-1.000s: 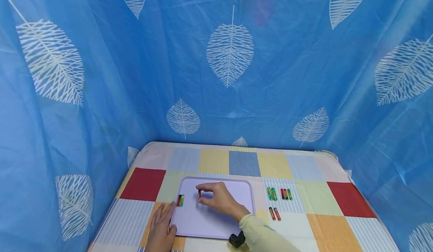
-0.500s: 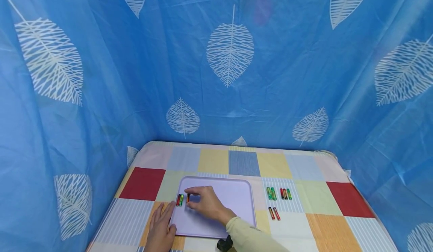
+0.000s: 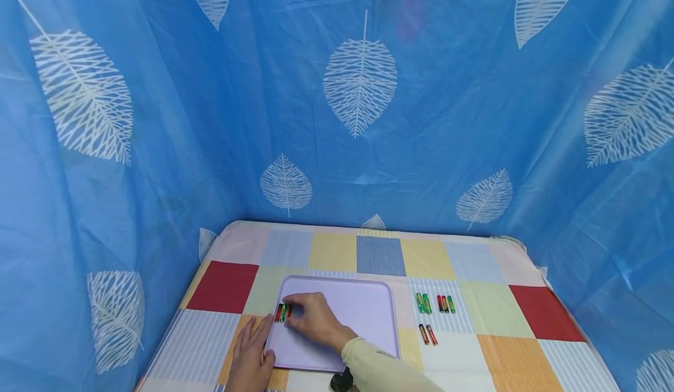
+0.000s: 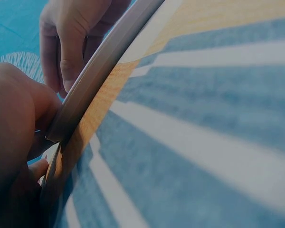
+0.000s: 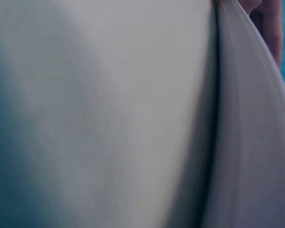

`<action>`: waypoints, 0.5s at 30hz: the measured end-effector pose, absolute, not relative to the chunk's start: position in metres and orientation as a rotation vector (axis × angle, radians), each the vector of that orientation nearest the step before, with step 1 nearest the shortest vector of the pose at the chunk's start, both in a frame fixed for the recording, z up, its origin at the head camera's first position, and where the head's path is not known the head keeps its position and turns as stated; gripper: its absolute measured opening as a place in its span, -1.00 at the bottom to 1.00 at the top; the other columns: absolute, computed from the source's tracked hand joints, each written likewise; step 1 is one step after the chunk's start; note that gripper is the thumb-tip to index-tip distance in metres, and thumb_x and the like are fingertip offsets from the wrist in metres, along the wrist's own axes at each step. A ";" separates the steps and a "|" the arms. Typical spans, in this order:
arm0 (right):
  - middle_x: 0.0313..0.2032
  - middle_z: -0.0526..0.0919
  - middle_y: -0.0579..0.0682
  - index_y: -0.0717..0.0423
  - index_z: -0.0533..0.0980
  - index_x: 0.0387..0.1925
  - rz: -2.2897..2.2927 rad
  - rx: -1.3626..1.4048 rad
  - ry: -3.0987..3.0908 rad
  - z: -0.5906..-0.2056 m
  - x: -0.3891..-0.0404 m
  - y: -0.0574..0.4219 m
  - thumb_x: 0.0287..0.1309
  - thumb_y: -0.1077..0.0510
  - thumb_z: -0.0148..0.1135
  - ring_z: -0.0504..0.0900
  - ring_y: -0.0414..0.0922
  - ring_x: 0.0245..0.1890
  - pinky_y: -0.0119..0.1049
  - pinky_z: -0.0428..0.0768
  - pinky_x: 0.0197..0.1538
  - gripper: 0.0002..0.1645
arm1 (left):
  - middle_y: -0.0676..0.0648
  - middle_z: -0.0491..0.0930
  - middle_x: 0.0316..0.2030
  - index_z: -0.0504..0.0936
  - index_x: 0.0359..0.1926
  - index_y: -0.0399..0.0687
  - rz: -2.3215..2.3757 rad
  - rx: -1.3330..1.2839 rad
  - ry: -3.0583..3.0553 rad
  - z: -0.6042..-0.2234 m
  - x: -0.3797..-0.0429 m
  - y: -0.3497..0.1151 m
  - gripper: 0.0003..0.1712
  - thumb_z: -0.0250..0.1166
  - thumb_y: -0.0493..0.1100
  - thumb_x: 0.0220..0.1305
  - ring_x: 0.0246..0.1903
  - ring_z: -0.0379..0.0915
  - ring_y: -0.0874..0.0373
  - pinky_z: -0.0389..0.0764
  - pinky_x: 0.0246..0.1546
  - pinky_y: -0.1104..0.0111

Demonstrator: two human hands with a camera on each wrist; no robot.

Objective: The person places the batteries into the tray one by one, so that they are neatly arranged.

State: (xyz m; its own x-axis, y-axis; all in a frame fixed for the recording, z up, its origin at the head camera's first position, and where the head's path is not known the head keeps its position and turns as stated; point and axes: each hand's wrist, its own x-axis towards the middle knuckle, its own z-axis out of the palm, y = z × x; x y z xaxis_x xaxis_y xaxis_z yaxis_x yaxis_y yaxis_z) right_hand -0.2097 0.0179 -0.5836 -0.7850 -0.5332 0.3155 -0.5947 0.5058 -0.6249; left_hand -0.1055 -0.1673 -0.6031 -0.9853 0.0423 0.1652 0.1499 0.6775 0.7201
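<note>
A pale purple tray [image 3: 363,322] lies on the table. Near its left side a red-and-black battery [image 3: 278,313] and a green battery [image 3: 283,313] lie side by side. My right hand [image 3: 314,320] pinches another dark and orange-red battery [image 3: 288,311] between thumb and fingers, just right of the green one; the fingers partly cover it. Whether those two batteries touch I cannot tell. At the tray's left edge rests my left hand [image 3: 251,354], its fingers extended. In the left wrist view the tray's rim [image 4: 92,78] stands between this left hand [image 4: 14,114] and the right hand [image 4: 73,40].
Right of the tray, several batteries lie on the patchwork cloth [image 3: 505,304]: a green pair [image 3: 423,303], a row of three [image 3: 445,304] and a red-and-black pair [image 3: 427,334]. A blue leaf-patterned curtain [image 3: 421,164] closes off the back and sides.
My right hand has moved left across the tray with the pinched battery, bringing it beside the two lying there. The left hand has stayed at the tray's edge.
</note>
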 end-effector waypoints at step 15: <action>0.06 0.88 -0.09 0.09 0.78 0.14 1.038 0.968 -2.724 -0.582 -0.207 0.015 0.15 0.18 0.65 0.80 -0.27 0.11 -0.45 0.74 0.21 -0.51 | -0.38 0.47 0.52 0.42 0.55 -0.39 -1.203 -0.167 -2.760 -0.602 -0.105 -0.167 -0.17 0.27 -0.43 0.21 0.61 0.03 -0.48 -0.20 0.72 -0.16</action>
